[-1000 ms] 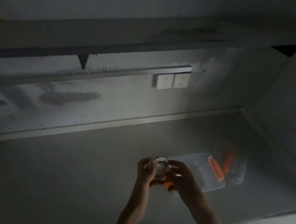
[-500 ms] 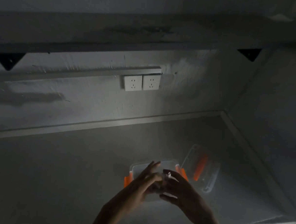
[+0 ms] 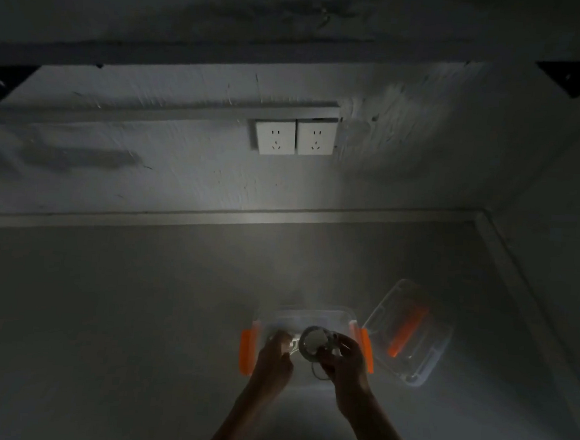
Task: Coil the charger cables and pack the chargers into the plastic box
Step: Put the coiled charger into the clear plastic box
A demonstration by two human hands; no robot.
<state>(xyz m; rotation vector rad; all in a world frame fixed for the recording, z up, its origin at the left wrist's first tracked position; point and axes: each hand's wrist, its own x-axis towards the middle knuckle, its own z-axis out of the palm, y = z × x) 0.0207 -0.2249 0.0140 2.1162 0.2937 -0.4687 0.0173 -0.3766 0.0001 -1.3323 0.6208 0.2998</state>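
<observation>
A clear plastic box [image 3: 312,316] with orange side clips stands on the grey counter, low in the middle of the head view. Over its near side my right hand [image 3: 347,364] holds a white coiled charger cable [image 3: 313,343], with a loop of cable hanging below the fingers. My left hand [image 3: 274,356] pinches a white end of the same cable at the coil's left. The light is dim and the charger body is hard to make out.
The box's clear lid [image 3: 411,335] with an orange handle lies tilted just right of the box. A double wall socket [image 3: 294,138] sits on the back wall under a shelf. A side wall closes the counter on the right.
The camera view shifted, so the box sits further left in frame. My hands dropped onto the box's near side, and the coiled cable shows between them again.
</observation>
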